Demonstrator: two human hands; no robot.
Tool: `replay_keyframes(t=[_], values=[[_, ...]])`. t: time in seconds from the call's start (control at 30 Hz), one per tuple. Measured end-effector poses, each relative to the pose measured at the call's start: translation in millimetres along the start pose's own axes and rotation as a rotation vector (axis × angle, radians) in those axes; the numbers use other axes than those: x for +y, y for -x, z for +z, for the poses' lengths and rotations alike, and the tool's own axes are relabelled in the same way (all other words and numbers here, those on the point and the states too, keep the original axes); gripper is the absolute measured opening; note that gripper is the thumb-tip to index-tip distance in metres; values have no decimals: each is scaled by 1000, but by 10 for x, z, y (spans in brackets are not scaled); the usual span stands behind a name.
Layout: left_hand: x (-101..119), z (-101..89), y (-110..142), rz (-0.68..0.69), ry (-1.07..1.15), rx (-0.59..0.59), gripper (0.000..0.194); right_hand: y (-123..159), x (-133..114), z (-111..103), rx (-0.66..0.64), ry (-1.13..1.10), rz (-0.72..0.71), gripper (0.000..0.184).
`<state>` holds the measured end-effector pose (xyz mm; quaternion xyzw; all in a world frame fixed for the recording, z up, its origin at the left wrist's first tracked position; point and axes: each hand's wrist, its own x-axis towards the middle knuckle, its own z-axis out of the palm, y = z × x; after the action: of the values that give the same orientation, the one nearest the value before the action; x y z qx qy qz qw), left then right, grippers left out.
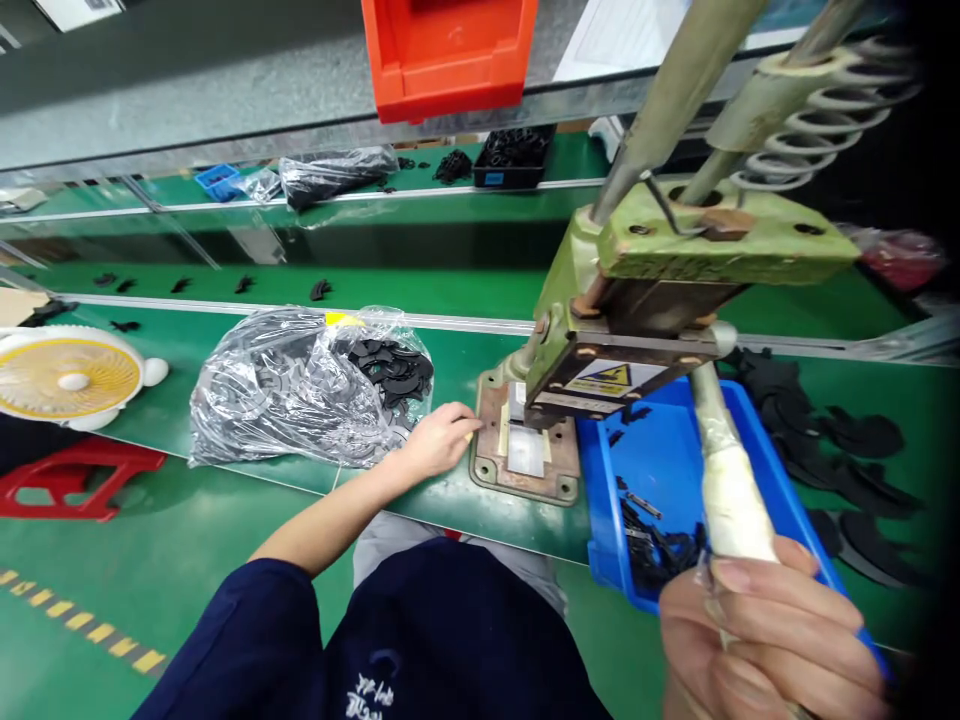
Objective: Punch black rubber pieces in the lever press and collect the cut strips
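My right hand (772, 640) is wrapped round the taped lever handle (735, 490) of a green hand press (667, 240). The handle points down toward me at the right. My left hand (442, 438) rests at the left edge of the press's rusty base plate (491, 450), fingers loosely bent and nothing visible in them. On the base lies a pale metal block (526, 452), with the press head just above and behind it. A clear plastic bag (300, 390) of dark curved parts lies left of that hand.
A blue bin (600, 500) with small black pieces stands right of the press, beside a pile of black curved parts (855, 450). An orange bin (454, 60) sits on the shelf above. At the left are a fan (71, 382) and a red stool (82, 475).
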<state>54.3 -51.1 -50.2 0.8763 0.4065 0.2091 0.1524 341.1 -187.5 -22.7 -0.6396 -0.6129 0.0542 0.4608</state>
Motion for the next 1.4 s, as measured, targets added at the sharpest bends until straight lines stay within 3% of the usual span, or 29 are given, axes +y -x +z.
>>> replay_keyframes(t=[0.1,0.17,0.23,0.33,0.57,0.7,0.87,1.03,1.1,1.2,1.3,1.4], values=[[-141,-263,332,-183,-128,-83,27,-205,-192,-10,455,-132,-229,14],[-195,-401,550,-257,-230,-173,33,-317,-255,18,586,-283,-451,27],[-199,-482,726,-298,-304,-234,47,-397,-254,62,620,-396,-609,41],[-137,-501,892,-335,-370,-273,59,-451,-212,112,624,-470,-681,45],[-51,-418,997,-286,-355,-240,39,-401,-292,118,689,-508,-584,46],[-188,-519,834,-351,-329,-195,39,-384,-300,107,668,-541,-553,45],[-277,-641,495,-321,-411,-459,43,-340,-229,73,600,-581,-589,35],[-246,-728,316,-272,-418,-515,32,-288,-275,22,541,-574,-501,29],[-237,-772,281,-283,-332,-498,22,-287,-291,7,531,-579,-491,28],[-182,-798,252,-302,-92,-368,21,-297,-283,-3,499,-570,-529,28],[-59,-743,232,-281,156,-233,25,-302,-277,-1,501,-562,-525,29],[82,-636,207,-211,266,-149,19,-293,-292,-6,511,-577,-505,29]])
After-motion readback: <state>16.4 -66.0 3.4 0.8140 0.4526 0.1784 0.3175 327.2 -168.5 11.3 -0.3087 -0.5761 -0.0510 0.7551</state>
